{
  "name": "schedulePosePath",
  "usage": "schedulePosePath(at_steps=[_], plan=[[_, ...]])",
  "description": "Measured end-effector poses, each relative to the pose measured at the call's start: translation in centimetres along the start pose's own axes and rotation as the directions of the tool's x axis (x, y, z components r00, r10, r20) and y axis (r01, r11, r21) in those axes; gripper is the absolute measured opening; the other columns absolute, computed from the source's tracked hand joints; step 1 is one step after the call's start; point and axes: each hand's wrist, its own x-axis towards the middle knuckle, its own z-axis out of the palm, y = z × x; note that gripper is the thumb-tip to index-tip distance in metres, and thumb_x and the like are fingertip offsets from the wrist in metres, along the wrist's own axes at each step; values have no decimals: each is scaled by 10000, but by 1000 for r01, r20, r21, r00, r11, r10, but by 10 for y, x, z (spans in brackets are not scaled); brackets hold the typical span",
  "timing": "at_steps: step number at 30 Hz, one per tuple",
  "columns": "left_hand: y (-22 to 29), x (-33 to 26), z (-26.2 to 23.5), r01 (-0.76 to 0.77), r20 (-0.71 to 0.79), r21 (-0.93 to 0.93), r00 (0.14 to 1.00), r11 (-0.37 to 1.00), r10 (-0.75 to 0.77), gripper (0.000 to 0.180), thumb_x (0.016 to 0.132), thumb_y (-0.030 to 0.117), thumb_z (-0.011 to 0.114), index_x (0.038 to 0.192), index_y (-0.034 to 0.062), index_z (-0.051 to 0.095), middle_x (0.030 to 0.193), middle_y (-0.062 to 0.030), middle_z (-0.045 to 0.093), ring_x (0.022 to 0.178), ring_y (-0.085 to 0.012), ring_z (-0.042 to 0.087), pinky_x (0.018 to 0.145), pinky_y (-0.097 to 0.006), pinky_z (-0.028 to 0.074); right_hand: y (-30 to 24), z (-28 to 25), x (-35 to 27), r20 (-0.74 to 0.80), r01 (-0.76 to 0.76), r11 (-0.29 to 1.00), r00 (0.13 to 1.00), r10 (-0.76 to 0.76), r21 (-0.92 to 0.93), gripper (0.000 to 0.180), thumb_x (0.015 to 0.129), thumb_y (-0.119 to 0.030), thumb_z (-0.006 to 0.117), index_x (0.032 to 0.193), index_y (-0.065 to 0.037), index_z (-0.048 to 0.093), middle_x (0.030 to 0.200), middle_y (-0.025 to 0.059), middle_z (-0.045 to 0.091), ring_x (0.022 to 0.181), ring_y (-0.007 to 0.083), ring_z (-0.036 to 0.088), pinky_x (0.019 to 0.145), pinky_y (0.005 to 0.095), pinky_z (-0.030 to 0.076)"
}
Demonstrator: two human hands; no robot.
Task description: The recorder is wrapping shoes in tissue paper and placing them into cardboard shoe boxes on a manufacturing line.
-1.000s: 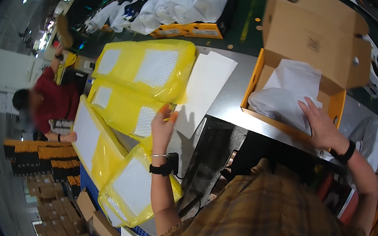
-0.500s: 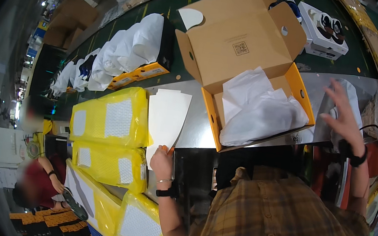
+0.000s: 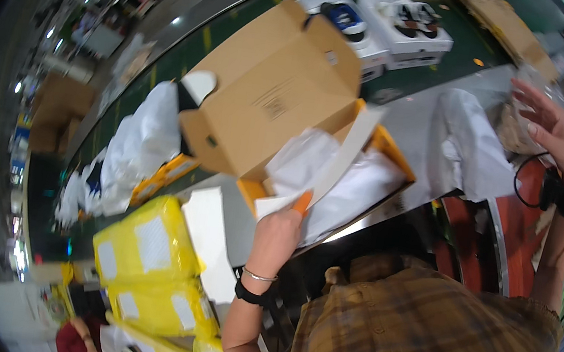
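My left hand [image 3: 277, 238] is closed on the near end of a long white card sheet [image 3: 348, 149], held slantwise over an open brown and orange shoe box [image 3: 282, 94]. An orange cover shows on one of its fingertips. White tissue paper [image 3: 365, 190] lies crumpled in the box; whatever it wraps is hidden. To the left, more white card sheets [image 3: 211, 234] rest at the edge of the metal table. My right hand [image 3: 550, 129] is raised at the far right, fingers spread and holding nothing. It is nearest to a white paper-wrapped bundle [image 3: 468, 140] and some clear plastic.
Yellow plastic-wrapped packs [image 3: 149, 240] are stacked at the left. White paper-wrapped bundles [image 3: 145, 136] stand in a row farther back. Two white boxes with shoes [image 3: 415, 30] sit on the green surface. A black cable [image 3: 520, 180] hangs near my right wrist. Another person [image 3: 78, 341] is at lower left.
My left hand has moved up and right, carrying one card sheet from the pile to over the box. My right hand has shifted rightward, still open. The whole view has turned.
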Motion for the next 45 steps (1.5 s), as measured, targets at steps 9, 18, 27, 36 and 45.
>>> schedulePosePath(at_steps=[9,18,27,36,45], plan=[[9,37,-17,83,328,111,938,990,-116,261,850,40,536,1079,-9,652,779,-210,661,686,-374,654,604,-442,520,-32,-62,-83,-383,131,990,912,-144,-60,652,895,-393,629,1407,-33,446,1353,163,539,1170,230,575,964,337,474],[-8,57,-8,60,459,59,885,996,-80,193,847,54,542,948,-22,688,744,-271,620,703,-429,631,626,-475,501,111,59,3,-137,-405,911,909,394,-71,1000,813,-589,673,1467,64,289,1485,294,337,1380,353,359,1125,376,303],[-22,65,14,144,556,-7,823,990,-116,310,844,68,522,1115,6,659,858,-289,632,841,-426,633,754,-484,505,146,97,33,-145,-490,836,871,469,-248,1115,655,-481,719,1459,100,212,1376,352,419,1283,375,463,1074,347,359],[-4,101,11,90,581,22,810,996,-86,483,838,106,539,1317,44,522,1028,-263,652,934,-406,633,819,-443,501,129,82,-12,169,-402,288,788,592,869,506,853,-256,608,1267,23,525,1169,153,642,1017,265,651,917,356,519],[-78,80,39,219,770,-244,636,945,51,628,865,125,554,1462,73,368,1092,-286,633,1020,-410,605,893,-393,473,21,89,-1,-13,-139,295,888,460,945,537,788,-320,633,1228,-17,577,1098,134,664,967,253,651,903,368,517]])
